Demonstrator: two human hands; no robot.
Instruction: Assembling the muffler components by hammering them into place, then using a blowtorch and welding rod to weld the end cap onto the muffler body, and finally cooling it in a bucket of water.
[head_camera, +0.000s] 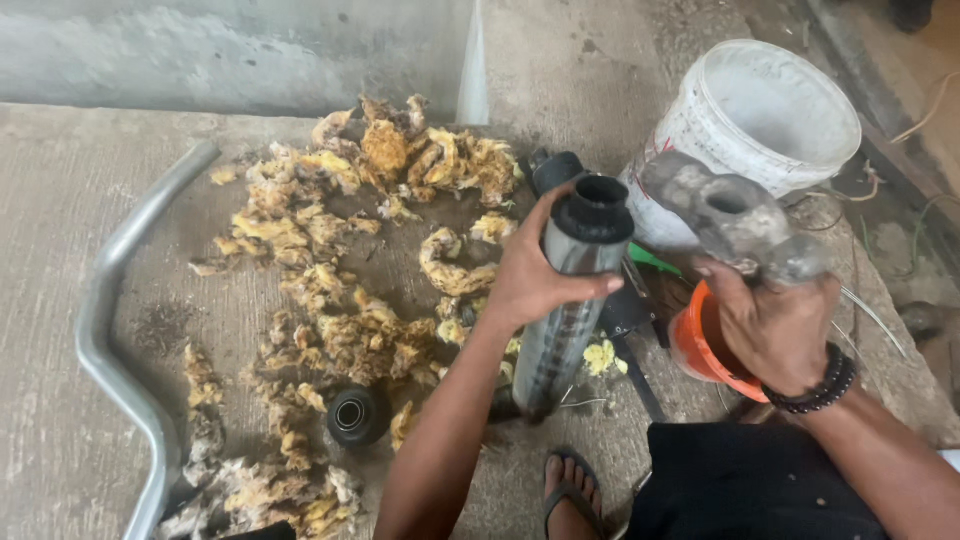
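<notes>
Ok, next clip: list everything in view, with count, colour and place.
tube: one, grey with black cap, upright at centre, left hand around it
metal part: one, grey, raised at right, in right hand
wadding: many scraps, yellow-brown, spread over floor
bent pipe: one, silver, far left
bucket: one, white, top right
orange bowl: one, under right hand
black ring: one, floor, lower centre
sandal: one, dark, on foot at bottom edge
left hand: grips tube
right hand: beaded wristband, grips metal part
</notes>
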